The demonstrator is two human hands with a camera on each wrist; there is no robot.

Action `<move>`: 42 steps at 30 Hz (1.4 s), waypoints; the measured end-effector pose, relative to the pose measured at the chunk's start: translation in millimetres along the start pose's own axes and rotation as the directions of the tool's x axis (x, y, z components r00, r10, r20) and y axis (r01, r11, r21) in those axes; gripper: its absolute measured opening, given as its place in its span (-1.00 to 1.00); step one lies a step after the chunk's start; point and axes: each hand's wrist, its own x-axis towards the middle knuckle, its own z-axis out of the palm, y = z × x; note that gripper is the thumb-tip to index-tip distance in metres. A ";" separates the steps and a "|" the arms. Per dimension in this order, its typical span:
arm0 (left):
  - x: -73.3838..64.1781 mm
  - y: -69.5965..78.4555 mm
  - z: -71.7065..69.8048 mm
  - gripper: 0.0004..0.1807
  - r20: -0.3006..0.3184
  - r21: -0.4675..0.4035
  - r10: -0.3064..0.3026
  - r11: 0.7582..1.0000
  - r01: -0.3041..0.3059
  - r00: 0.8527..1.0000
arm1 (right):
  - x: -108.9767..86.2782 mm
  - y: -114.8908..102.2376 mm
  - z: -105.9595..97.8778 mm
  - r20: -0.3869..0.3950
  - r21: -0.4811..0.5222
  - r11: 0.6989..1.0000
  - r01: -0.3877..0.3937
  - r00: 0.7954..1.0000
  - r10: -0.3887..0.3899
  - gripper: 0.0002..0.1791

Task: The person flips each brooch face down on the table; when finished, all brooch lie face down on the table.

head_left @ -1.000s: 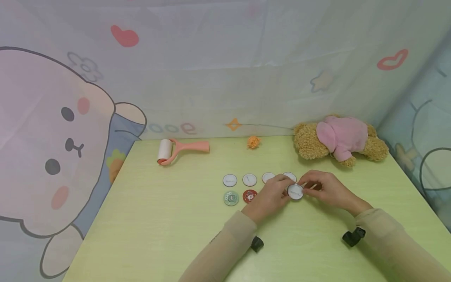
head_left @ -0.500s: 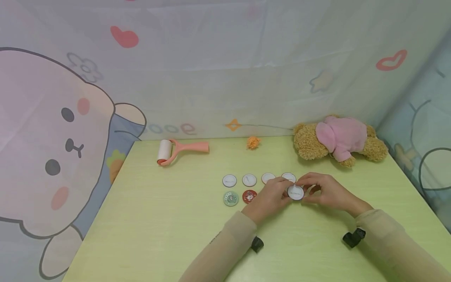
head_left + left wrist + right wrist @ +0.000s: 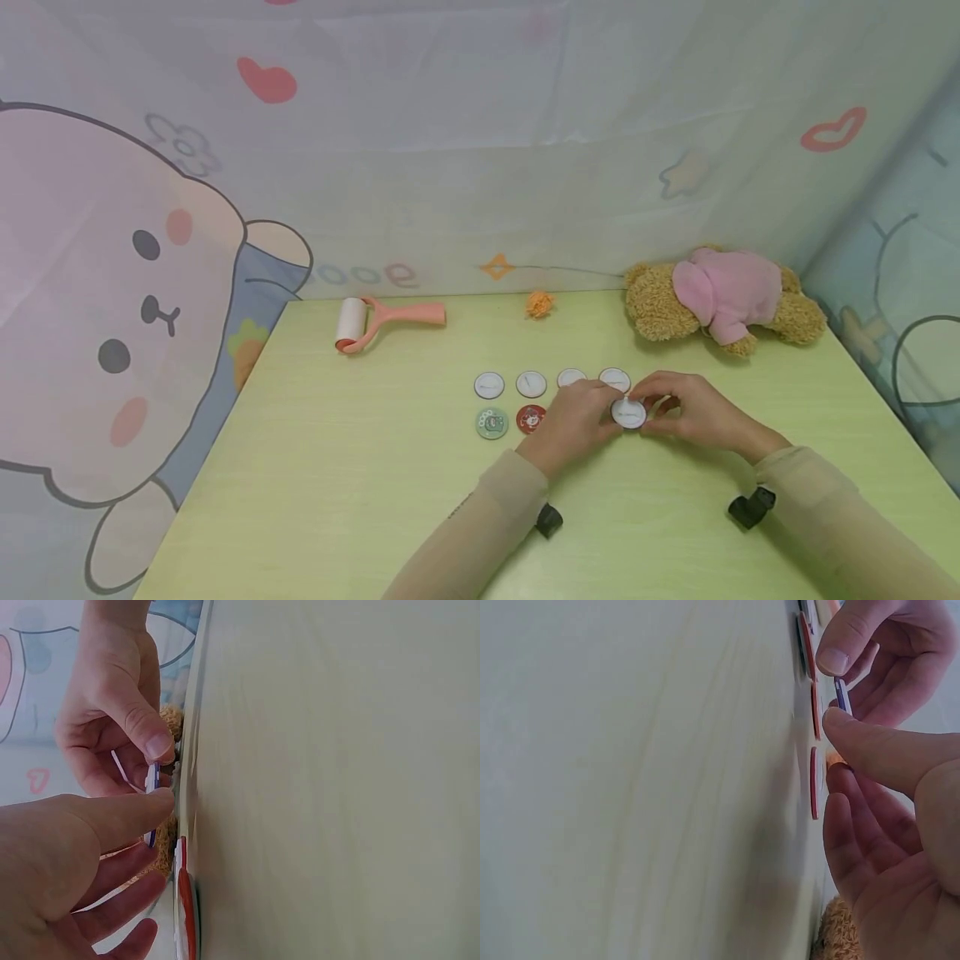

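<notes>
A round button badge (image 3: 628, 413), white pin side up, is held just above the table between both hands. The left hand (image 3: 576, 423) pinches its left edge between thumb and fingers. From the other side, thumb and fingers of the right hand (image 3: 693, 413) hold its right edge. In the left wrist view the badge (image 3: 152, 780) stands edge-on, and a thin pale pin (image 3: 122, 769) juts out from its back near the right fingers. Beside the left hand lie a green badge (image 3: 492, 423) and a red badge (image 3: 530, 418), picture side up, the red one partly covered.
Behind the hands runs a row of several badges, white backs up, such as the leftmost badge (image 3: 489, 385). Farther back are a pink-handled lint roller (image 3: 393, 313), a small orange fuzzy object (image 3: 539, 304) and a teddy bear (image 3: 727, 296) in pink, near the fabric backdrop.
The held badge has turned slightly and moved a little toward the person. The right thumb and fingers have spread somewhat around its edge. The other badges have stayed put.
</notes>
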 end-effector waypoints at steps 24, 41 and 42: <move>4.9 -1.2 4.1 -0.83 0.074 0.079 -0.073 0.995 0.068 0.995 | 0.5 2.4 6.2 0.045 -0.039 0.998 -0.048 0.998 0.050 -0.63; 6.5 1.1 3.7 -0.79 0.080 0.110 -0.116 0.988 0.107 0.990 | 0.7 1.6 6.6 0.056 -0.063 0.995 -0.077 0.995 0.080 -0.62; 6.8 1.7 3.6 -0.79 0.084 0.113 -0.121 0.987 0.111 0.989 | 0.5 2.0 6.8 0.053 -0.062 0.995 -0.077 0.995 0.080 -0.63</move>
